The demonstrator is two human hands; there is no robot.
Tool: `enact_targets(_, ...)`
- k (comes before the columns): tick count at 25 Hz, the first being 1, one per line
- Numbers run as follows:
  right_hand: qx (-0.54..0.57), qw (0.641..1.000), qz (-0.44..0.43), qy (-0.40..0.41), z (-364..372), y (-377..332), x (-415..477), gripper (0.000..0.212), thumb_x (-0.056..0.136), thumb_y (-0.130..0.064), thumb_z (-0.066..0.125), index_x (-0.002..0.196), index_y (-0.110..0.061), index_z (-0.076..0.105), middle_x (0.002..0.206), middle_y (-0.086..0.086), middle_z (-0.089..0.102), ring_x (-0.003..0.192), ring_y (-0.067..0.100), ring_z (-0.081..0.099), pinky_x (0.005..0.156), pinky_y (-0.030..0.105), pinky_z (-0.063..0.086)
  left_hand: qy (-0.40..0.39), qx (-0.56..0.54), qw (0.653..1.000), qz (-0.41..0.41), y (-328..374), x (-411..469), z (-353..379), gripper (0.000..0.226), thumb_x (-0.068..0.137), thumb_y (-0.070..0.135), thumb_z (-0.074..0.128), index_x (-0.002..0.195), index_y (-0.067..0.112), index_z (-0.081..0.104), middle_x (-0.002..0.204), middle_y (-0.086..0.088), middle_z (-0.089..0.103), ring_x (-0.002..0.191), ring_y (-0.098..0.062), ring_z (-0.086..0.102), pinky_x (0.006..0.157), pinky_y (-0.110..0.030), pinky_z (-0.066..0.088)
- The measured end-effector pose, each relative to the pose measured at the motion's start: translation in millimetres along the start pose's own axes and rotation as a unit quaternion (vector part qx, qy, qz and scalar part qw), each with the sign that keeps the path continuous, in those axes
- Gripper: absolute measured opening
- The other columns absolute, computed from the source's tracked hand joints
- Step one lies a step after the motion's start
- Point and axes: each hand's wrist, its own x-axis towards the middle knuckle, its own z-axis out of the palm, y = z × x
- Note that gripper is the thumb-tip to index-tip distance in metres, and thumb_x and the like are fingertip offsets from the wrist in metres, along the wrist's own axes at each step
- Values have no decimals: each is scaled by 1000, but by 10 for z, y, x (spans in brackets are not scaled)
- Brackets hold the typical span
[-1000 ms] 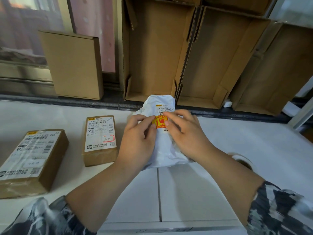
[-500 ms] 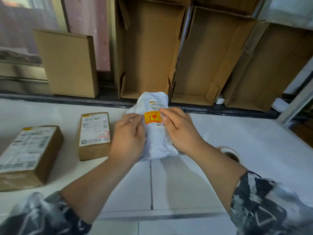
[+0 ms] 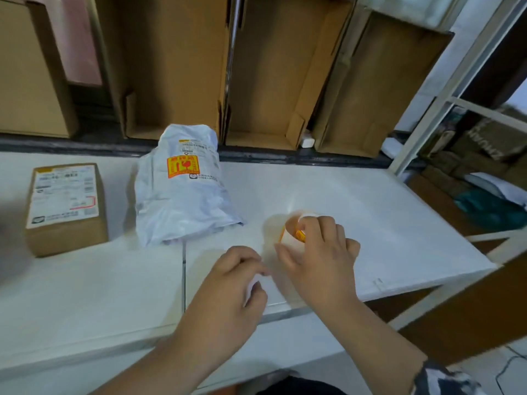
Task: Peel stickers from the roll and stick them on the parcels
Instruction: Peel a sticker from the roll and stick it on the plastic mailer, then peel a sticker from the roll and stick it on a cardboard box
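— On the white tabletop [image 3: 356, 201], just right of the crumpled white plastic mailer bag [image 3: 179, 201], what is that ring?

— The small roll of orange stickers on white backing paper [image 3: 293, 230]. It stands on the table, and the right hand [image 3: 316, 260] is closed around it, fingers curled over its top and thumb against its near side.

— And the other hand?

— The left hand [image 3: 236, 283] sits just nearer than the roll, its thumb and forefinger pinched together on a loose white strip of backing paper [image 3: 252, 285] that seems to trail from the roll.

— Is the mailer bag labelled?

— Yes. An orange rectangular sticker [image 3: 182, 166] lies flat on its upper face, beside a white printed shipping label [image 3: 199, 148].

— What lies beyond the bag?

— To its left, apart from it, a small brown cardboard parcel [image 3: 67, 206] with a white label on top. Behind the bag, open empty cardboard boxes [image 3: 273, 81] stand on end in a row. Well right of the bag, a white metal rack [image 3: 445, 104] holds more packages.
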Motion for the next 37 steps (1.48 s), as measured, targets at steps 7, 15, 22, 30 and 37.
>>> enact_targets(7,133,991,-17,19,126,313,-133,19,90,-21,70,108,-25,65,119,-8,66,114,20,58,87,34,31,-76,-86,989,-90,195,679,338,76,94,18,65,161,25,29,147,15,42,133,1,38,98,-3,25)
enact_targets(15,233,971,-19,50,148,363,-155,12,93,-20,63,105,-21,65,117,-8,68,115,15,55,91,27,30,-70,-201,977,-27,-19,763,483,41,89,16,71,127,28,64,116,0,74,113,-23,69,104,-51,52)
enact_targets(22,264,961,-18,74,207,400,-152,8,92,-14,72,96,-16,66,111,-6,71,113,18,60,96,41,43,-20,-302,948,-103,-20,765,502,34,87,17,82,119,16,70,109,0,80,104,-15,76,102,-40,57)
enact_targets(30,267,961,-17,66,201,402,-149,5,92,-18,73,96,-20,70,114,-9,69,116,11,57,98,33,39,-18,-268,961,-68,58,709,469,11,94,11,74,102,15,80,99,1,83,94,-12,78,91,-24,57)
enact_targets(37,256,964,-29,74,216,403,-154,5,92,-19,70,97,-20,72,115,-7,68,115,13,58,92,30,34,-23,-267,961,-64,17,719,440,15,97,12,71,105,17,84,99,0,83,86,-11,76,93,-36,61)
